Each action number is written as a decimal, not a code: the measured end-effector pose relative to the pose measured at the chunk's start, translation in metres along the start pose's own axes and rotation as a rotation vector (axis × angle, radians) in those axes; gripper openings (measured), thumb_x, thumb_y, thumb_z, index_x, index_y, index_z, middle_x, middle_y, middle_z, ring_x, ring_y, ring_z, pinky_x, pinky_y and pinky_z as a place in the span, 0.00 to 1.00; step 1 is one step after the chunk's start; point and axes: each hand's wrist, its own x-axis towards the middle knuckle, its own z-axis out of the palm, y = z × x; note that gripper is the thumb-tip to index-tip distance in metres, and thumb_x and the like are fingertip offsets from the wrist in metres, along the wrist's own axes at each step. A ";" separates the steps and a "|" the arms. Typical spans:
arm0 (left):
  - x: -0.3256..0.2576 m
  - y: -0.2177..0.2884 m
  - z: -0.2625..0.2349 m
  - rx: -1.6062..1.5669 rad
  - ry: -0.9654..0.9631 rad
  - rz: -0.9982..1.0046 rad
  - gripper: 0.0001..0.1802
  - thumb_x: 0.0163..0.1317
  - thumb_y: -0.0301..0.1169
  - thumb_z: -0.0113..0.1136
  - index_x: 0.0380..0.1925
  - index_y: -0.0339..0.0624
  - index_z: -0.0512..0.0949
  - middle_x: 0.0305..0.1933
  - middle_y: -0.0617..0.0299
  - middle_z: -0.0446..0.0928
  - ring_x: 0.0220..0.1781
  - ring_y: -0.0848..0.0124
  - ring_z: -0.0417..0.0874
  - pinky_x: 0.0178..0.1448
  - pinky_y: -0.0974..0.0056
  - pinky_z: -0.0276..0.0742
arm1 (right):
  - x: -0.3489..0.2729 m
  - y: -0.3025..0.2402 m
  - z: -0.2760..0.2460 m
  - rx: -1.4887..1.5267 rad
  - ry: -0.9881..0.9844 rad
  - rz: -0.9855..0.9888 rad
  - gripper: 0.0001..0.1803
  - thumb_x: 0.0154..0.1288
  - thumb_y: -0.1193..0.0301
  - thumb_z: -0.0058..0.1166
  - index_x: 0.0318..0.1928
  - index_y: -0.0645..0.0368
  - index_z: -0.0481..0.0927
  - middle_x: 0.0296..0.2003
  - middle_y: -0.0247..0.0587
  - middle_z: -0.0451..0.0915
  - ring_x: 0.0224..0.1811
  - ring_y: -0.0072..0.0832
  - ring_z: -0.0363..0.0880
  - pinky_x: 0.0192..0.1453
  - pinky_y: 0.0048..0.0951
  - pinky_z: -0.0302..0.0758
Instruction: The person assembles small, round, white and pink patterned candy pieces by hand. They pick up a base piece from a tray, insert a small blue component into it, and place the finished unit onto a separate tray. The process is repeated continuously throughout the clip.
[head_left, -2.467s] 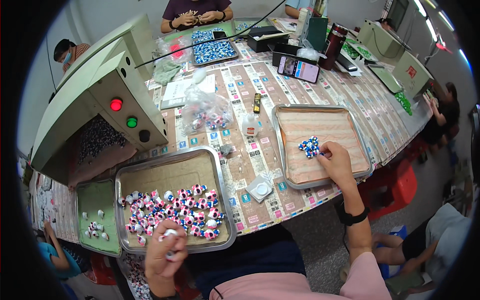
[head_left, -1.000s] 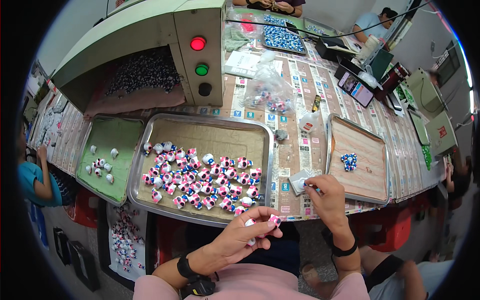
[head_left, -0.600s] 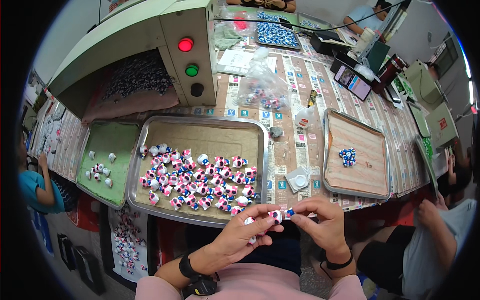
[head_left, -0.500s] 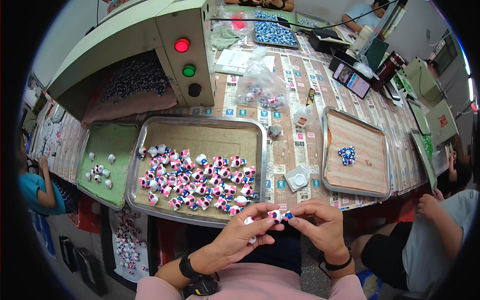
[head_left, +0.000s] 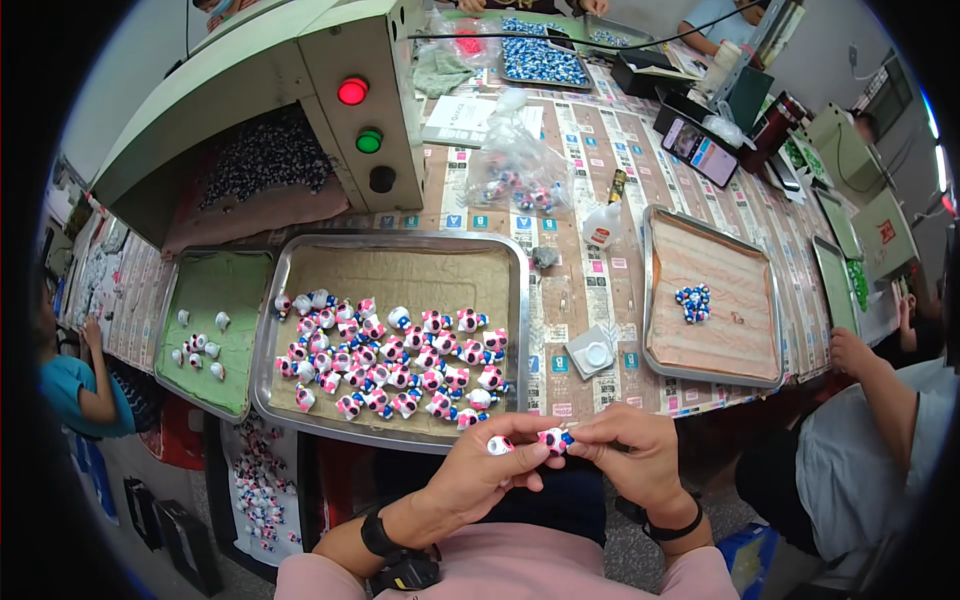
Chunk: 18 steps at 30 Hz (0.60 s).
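Both hands meet at the desk's near edge, at 6 o'clock: the left hand (head_left: 490, 470) and right hand (head_left: 630, 455) pinch a small pink, white and blue toy figure (head_left: 553, 439) between fingertips, grip narrow. At 11 o'clock, a steel tray (head_left: 300, 410) holds matching figures.

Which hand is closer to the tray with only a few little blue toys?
The right hand. It sits nearer that right tray, while the left hand is below the full middle tray. Both hands pinch one small figure.
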 end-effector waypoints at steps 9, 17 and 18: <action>-0.004 0.027 -0.001 0.255 0.015 0.101 0.19 0.65 0.27 0.60 0.54 0.34 0.75 0.39 0.58 0.79 0.34 0.77 0.81 0.24 0.76 0.73 | 0.012 -0.013 -0.001 -0.048 -0.079 -0.024 0.13 0.53 0.78 0.67 0.42 0.62 0.85 0.35 0.43 0.85 0.34 0.27 0.82 0.36 0.24 0.77; 0.029 0.123 -0.049 1.382 0.466 0.646 0.12 0.56 0.29 0.65 0.41 0.37 0.83 0.33 0.57 0.84 0.36 0.73 0.82 0.42 0.68 0.77 | 0.009 -0.002 -0.025 -0.174 0.183 -0.070 0.09 0.58 0.79 0.62 0.41 0.64 0.85 0.36 0.45 0.84 0.37 0.30 0.82 0.41 0.23 0.75; 0.034 0.134 -0.056 1.484 0.498 0.639 0.12 0.55 0.28 0.65 0.39 0.36 0.83 0.31 0.54 0.83 0.33 0.70 0.84 0.41 0.67 0.77 | 0.008 0.000 -0.032 -0.201 0.215 -0.045 0.09 0.58 0.79 0.61 0.41 0.64 0.84 0.36 0.45 0.84 0.37 0.29 0.82 0.40 0.23 0.75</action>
